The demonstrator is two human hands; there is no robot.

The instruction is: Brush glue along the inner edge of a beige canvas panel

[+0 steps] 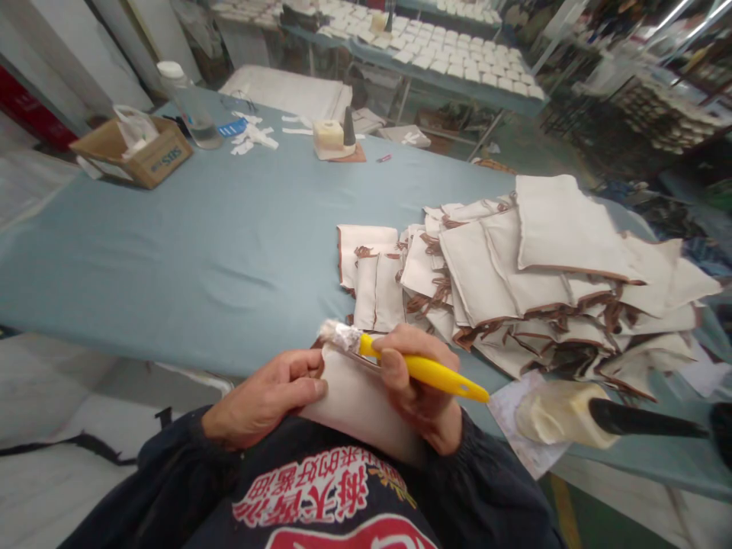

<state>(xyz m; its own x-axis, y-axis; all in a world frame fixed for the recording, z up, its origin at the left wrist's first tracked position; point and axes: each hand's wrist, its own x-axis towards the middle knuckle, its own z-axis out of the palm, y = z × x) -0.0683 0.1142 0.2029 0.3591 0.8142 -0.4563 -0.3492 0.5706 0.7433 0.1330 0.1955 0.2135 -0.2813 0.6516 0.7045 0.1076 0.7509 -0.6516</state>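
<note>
My left hand (pixel 266 398) pinches the left edge of a cream fabric piece (pixel 357 412) close to my apron. In my right hand (pixel 420 381) is a paintbrush (pixel 440 375) with a yellow handle, and its whitish bristles rest at the piece's upper left corner. Part of the piece lies hidden behind my right hand. To the right, a large heap of cream fabric pieces (pixel 492 267) with brown edges and brown threads spreads over the table. A yellowish glue container (pixel 563 412) with a black nozzle or handle stands near my right forearm on a paper sheet (pixel 529 457).
The table (pixel 142 252) has a blue-grey cover. At its far side are a cardboard box (pixel 142 164) with tissue, a clear bottle (pixel 197 114), white strips (pixel 252 137) and a second yellowish container (pixel 332 139). Another table (pixel 435 53) behind holds rows of pale pieces.
</note>
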